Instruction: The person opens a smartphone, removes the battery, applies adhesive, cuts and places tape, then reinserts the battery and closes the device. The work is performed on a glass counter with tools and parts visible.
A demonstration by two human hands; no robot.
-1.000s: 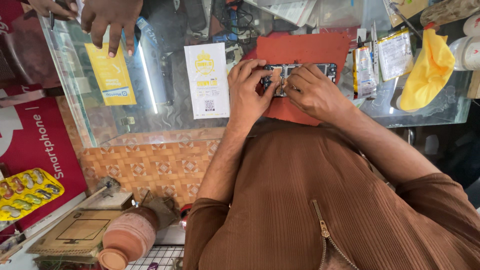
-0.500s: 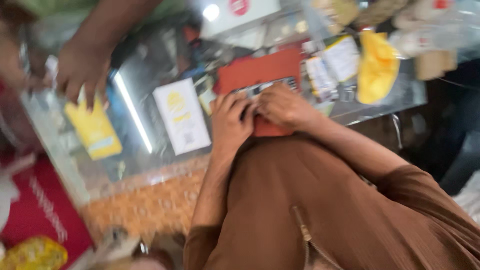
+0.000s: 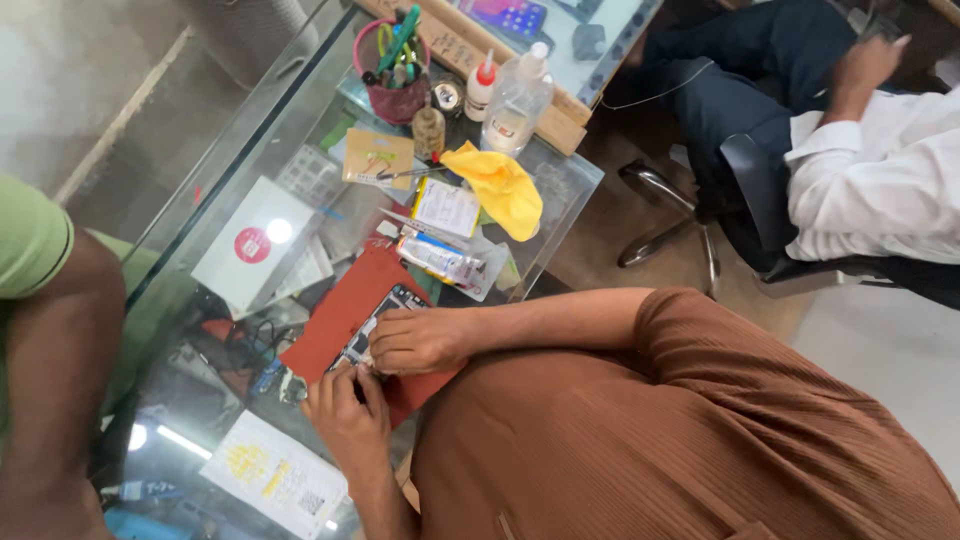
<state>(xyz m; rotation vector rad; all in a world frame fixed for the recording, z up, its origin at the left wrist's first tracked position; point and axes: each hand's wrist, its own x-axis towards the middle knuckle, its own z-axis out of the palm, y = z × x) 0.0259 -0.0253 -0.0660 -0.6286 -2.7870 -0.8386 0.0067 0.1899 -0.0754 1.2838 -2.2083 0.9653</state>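
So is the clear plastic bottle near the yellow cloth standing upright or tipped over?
Upright. The clear bottle stands on its base on the glass counter, cap upward, beside the small white bottle, behind the yellow cloth.

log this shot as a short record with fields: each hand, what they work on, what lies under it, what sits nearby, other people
left hand: fingers on the near end of the opened phone
right hand: laid across the phone, fingers curled on it
surface: red mat on a glass counter
nearby: yellow cloth, clear bottle, cup of tools, white card
other people: an arm in a green sleeve at the counter's far side; a person in a white shirt on a chair
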